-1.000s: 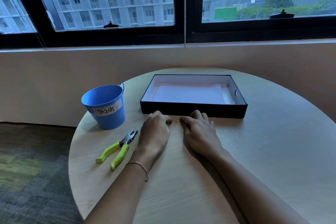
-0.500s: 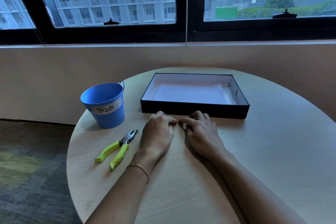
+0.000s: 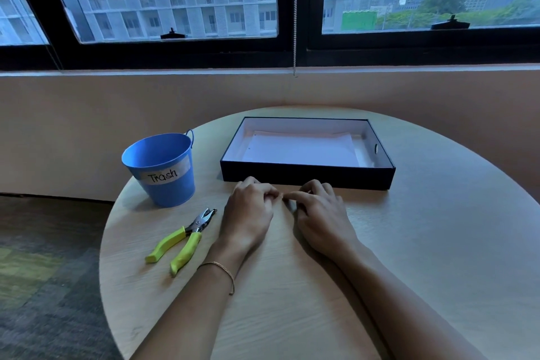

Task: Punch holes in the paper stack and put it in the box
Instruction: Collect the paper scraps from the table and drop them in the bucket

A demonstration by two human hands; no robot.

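Note:
A black box [image 3: 306, 179] with a white inside stands at the far middle of the round table. A white paper stack [image 3: 301, 149] lies flat in it, with small holes along its left edge. A hole punch [image 3: 187, 238] with yellow-green handles lies on the table to the left of my hands. My left hand [image 3: 248, 213] and my right hand [image 3: 321, 213] rest palm down just in front of the box's near wall. Their fingers are curled and their fingertips almost meet. I see nothing held in either hand.
A blue bucket [image 3: 163, 181] labelled "Trash" stands at the table's left edge, behind the punch. The light wooden table [image 3: 423, 242] ends in a curved edge on the left, with carpet below. A wall and windows lie beyond the box.
My hands have stayed in front of the box; the fingertips drew together slightly. The camera shifted a little. Box, punch and bucket have not moved.

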